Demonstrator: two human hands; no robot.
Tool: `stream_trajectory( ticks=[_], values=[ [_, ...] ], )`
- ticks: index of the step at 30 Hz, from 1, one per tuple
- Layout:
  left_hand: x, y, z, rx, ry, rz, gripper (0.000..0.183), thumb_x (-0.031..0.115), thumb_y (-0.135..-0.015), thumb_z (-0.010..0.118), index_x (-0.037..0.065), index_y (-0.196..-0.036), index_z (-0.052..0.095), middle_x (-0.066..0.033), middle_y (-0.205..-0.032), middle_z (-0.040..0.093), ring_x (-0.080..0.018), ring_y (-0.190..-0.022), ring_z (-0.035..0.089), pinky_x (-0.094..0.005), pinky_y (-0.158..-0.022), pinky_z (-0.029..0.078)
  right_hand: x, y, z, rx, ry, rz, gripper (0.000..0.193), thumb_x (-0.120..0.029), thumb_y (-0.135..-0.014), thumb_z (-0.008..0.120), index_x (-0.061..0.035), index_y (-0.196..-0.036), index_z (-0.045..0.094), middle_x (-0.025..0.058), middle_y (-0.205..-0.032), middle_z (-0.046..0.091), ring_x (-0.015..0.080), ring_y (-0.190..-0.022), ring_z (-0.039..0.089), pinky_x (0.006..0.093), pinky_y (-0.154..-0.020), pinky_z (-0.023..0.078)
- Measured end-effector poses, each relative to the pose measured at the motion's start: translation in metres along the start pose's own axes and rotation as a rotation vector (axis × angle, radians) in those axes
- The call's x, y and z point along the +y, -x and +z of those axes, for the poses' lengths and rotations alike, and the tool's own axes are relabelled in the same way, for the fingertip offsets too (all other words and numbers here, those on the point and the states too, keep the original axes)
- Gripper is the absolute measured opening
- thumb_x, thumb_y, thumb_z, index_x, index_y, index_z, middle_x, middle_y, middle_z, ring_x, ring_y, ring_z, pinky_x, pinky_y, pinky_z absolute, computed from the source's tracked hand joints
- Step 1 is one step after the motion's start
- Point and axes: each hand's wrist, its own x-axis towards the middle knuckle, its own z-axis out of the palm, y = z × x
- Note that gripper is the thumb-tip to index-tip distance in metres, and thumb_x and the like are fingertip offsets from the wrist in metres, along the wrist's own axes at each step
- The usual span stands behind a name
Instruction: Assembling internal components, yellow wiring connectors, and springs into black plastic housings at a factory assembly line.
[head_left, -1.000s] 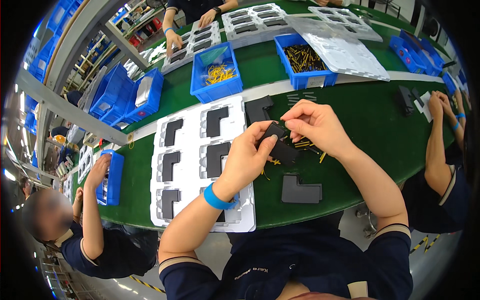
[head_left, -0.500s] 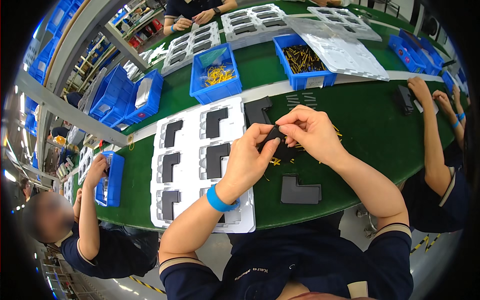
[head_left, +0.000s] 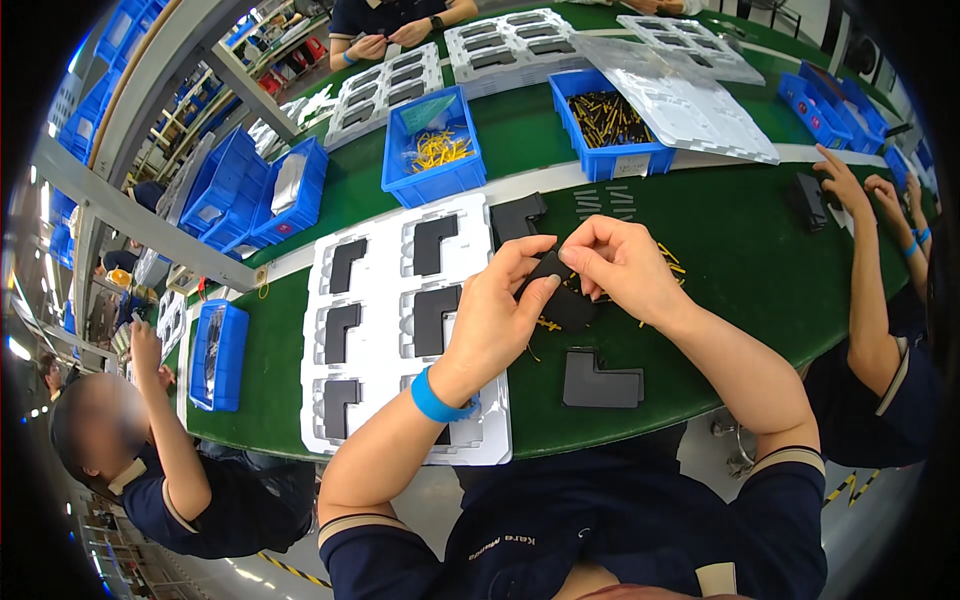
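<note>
A black L-shaped plastic piece [head_left: 572, 308] is gripped between the thumb and fingers of my left hand [head_left: 505, 295], above the green table. My right hand [head_left: 628, 268] pinches thumb and fingertips together at the piece's upper end; whatever lies between them is too small to make out. Below my hands rests another black L-shaped piece [head_left: 602, 388]. One more dark L-shaped piece [head_left: 517, 217] lies beyond my left hand. To the left, a white moulded tray [head_left: 385, 365] carries several black L-shaped pieces, partly covered by my left forearm. Small yellow bits [head_left: 668, 262] are scattered behind my right hand.
Across the table stand a blue bin [head_left: 430, 190] of yellow strips and a blue bin [head_left: 612, 162] of black-and-yellow pieces. A white tray [head_left: 715, 130] leans on the latter. Thin grey strips [head_left: 605, 202] lie nearby. Co-workers sit left, right and opposite. A metal post [head_left: 130, 225] rises at left.
My right hand has shifted slightly away from my left fingertips, and more of the black piece shows. At left, a co-worker's hand has left the small blue bin. The right co-worker's fingers have spread.
</note>
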Motion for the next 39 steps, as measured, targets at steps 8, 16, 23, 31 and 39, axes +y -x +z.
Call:
stream_trajectory(
  ticks=[8,16,23,31,39],
  values=[
    [-0.005,-0.004,-0.003,-0.014,0.125,0.063,0.035,0.000,-0.087,0.059,0.000,-0.121,0.053,-0.0150,-0.104,0.066,-0.0176,-0.097,0.063,-0.0277,-0.084,0.050,0.005,-0.006,-0.004,-0.061,-0.139,-0.019,0.022,-0.022,-0.092,0.058,0.0001,-0.088,0.060,0.0025,-0.072,0.058,0.0060,-0.057,0.054,0.0206,-0.051,0.045],
    [-0.006,-0.006,-0.008,-0.029,0.189,-0.062,0.036,0.000,-0.087,0.058,-0.003,-0.123,0.052,-0.0137,-0.104,0.066,-0.0142,-0.094,0.063,-0.0256,-0.082,0.050,0.008,-0.010,-0.010,-0.114,-0.281,0.147,0.032,-0.030,-0.095,0.054,0.0002,-0.086,0.060,0.0035,-0.072,0.058,0.0061,-0.055,0.052,0.0200,-0.049,0.043],
    [-0.005,-0.005,-0.007,-0.007,0.144,-0.051,0.037,-0.001,-0.086,0.059,-0.003,-0.122,0.051,-0.0128,-0.100,0.067,-0.0140,-0.089,0.064,-0.0246,-0.078,0.051,0.013,-0.010,-0.008,-0.122,-0.188,0.099,0.026,-0.028,-0.093,0.058,-0.0043,-0.084,0.057,0.0017,-0.070,0.057,0.0062,-0.054,0.051,0.0207,-0.048,0.040],
    [-0.001,-0.008,-0.013,-0.022,0.262,-0.130,0.036,-0.001,-0.087,0.058,-0.001,-0.123,0.051,-0.0105,-0.098,0.067,-0.0119,-0.086,0.064,-0.0240,-0.073,0.052,0.016,-0.011,-0.012,-0.201,-0.427,0.193,0.027,-0.027,-0.094,0.056,-0.0026,-0.084,0.059,0.0018,-0.071,0.058,0.0058,-0.055,0.052,0.0197,-0.049,0.042],
    [-0.011,-0.011,-0.021,-0.065,0.485,-0.287,0.035,0.004,-0.090,0.056,0.000,-0.124,0.052,-0.0066,-0.092,0.066,-0.0094,-0.077,0.062,-0.0232,-0.066,0.052,0.016,-0.012,-0.011,-0.223,-0.161,-0.027,0.016,-0.017,-0.092,0.058,-0.0016,-0.091,0.061,-0.0003,-0.072,0.057,0.0039,-0.058,0.052,0.0189,-0.052,0.042]
  ],
)
